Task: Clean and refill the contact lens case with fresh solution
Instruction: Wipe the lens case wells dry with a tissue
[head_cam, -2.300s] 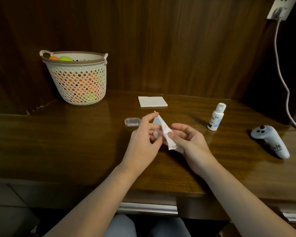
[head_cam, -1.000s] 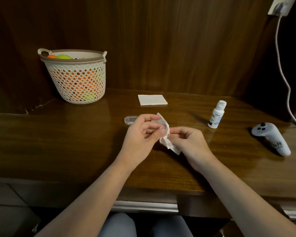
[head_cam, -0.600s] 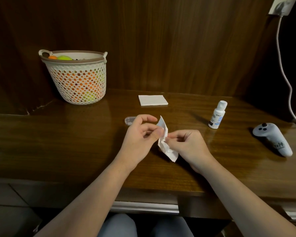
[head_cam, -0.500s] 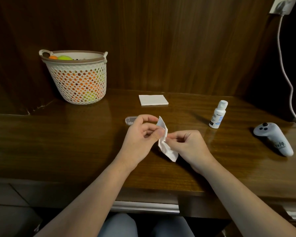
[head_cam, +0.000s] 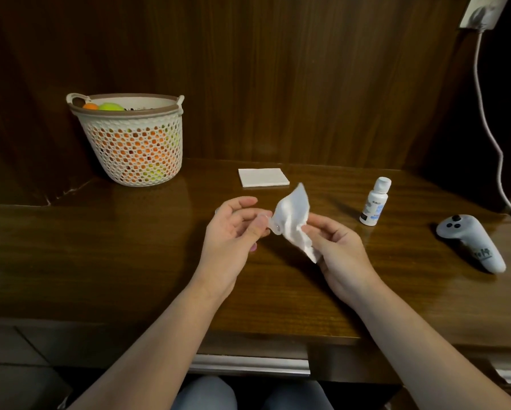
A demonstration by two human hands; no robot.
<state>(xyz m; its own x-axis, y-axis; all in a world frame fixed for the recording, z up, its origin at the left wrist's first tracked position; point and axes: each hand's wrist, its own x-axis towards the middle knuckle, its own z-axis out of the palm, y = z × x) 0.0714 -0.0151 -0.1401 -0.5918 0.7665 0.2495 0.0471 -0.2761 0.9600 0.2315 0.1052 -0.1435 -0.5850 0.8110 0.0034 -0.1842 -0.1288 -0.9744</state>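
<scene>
I see table (head_cam: 100, 261): basket (head_cam: 136, 149) far left at the wall | folded tissue pad (head_cam: 263, 177) behind my hands | bottle (head_cam: 375, 202) upright, right of pad | controller (head_cam: 473, 241) lying far right | crumpled tissue (head_cam: 292, 223) between left hand (head_cam: 230, 241) and right hand (head_cam: 337, 253), above the tabletop

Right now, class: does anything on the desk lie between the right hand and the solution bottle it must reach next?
Nothing visible does. Bare desk lies between the right hand and the upright, capped solution bottle. But that hand's grip holds a crumpled tissue.
</scene>
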